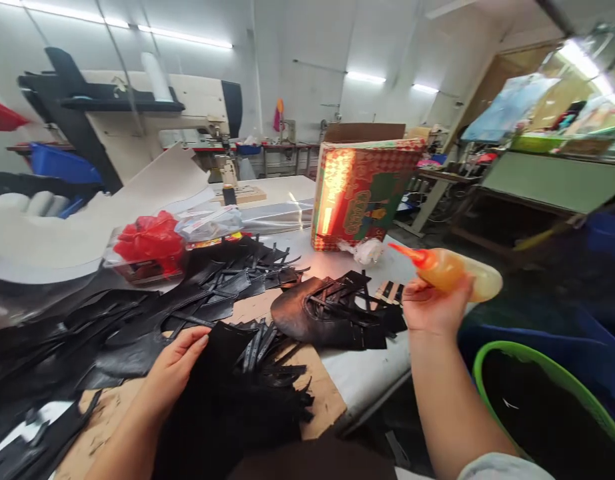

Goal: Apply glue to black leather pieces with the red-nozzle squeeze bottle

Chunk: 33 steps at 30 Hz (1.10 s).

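My right hand grips a yellow squeeze bottle with an orange nozzle pointing left, raised over the table's right edge. My left hand rests on a black cut leather piece with fringed strips, fingers along its left edge. Just beyond lies a rounded black leather piece topped with loose strips. A heap of black leather cut pieces spreads across the left of the table.
A red and green printed cardboard box stands at the table's far side. A clear bag with red material lies behind the heap. A sewing machine stands at the back left. A green-rimmed bin sits at lower right.
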Tool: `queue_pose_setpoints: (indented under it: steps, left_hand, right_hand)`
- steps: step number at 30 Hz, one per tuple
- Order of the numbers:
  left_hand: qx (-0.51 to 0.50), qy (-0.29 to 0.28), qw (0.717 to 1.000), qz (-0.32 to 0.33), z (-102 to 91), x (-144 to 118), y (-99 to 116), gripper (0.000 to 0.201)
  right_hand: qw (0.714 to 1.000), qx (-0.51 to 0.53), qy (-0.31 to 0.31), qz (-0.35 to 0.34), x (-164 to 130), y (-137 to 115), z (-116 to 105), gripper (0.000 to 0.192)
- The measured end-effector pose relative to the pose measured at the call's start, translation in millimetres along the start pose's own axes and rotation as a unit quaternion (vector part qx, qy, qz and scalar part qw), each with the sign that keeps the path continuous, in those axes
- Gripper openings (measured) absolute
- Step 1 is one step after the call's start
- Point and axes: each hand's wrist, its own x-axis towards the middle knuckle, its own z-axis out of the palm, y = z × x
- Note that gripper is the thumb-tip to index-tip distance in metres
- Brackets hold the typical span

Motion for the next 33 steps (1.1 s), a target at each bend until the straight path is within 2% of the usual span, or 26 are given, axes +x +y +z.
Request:
queue_pose_setpoints:
  steps: [2,4,6,9,15,17,19,23,28,31,33]
  left_hand:
    - [-0.010,-0.016,1.000,0.003,7.7,4.1,13.2,0.054]
    - [-0.008,-0.059,0.998,0.014,22.8,8.7,30.6,0.050]
    - [0.019,-0.123,0.991,0.045,46.7,15.5,47.8,0.043]
    - [0.090,-0.202,0.969,0.110,97.4,31.2,63.8,0.037]
    - [0.171,-0.252,0.943,0.136,210.1,68.1,58.5,0.021]
    - [0.209,-0.260,0.933,0.136,235.1,78.4,53.8,0.019]
    - [0.248,-0.260,0.923,0.136,249.8,88.1,50.1,0.022]
    - [0.324,-0.238,0.904,0.145,256.8,104.1,45.9,0.030]
    - [0.401,-0.204,0.873,0.190,246.6,102.9,49.7,0.024]
    - [0.415,-0.186,0.860,0.234,218.0,85.9,57.6,0.023]
    - [0.417,-0.165,0.858,0.250,183.6,68.0,61.4,0.028]
  right_hand:
    - [0.998,0.020,0.050,-0.015,8.8,-33.8,-9.5,0.049]
    - [0.995,0.032,0.080,-0.044,10.3,-61.0,-20.3,0.057]
    - [0.992,0.042,0.095,-0.072,7.6,-80.5,-31.4,0.065]
    - [0.988,0.048,0.117,-0.090,2.6,-99.3,-47.3,0.071]
    - [0.984,0.055,0.135,-0.099,1.2,-122.9,-75.7,0.069]
    - [0.983,0.056,0.139,-0.106,2.7,-129.9,-84.8,0.068]
    - [0.981,0.056,0.147,-0.113,4.6,-135.5,-93.9,0.069]
    - [0.979,0.056,0.159,-0.112,8.5,-139.3,-109.3,0.069]
    - [0.982,0.062,0.155,-0.093,13.0,-130.3,-116.2,0.062]
    - [0.984,0.060,0.149,-0.079,13.8,-121.8,-115.2,0.059]
    - [0.987,0.051,0.140,-0.058,12.1,-114.4,-113.8,0.056]
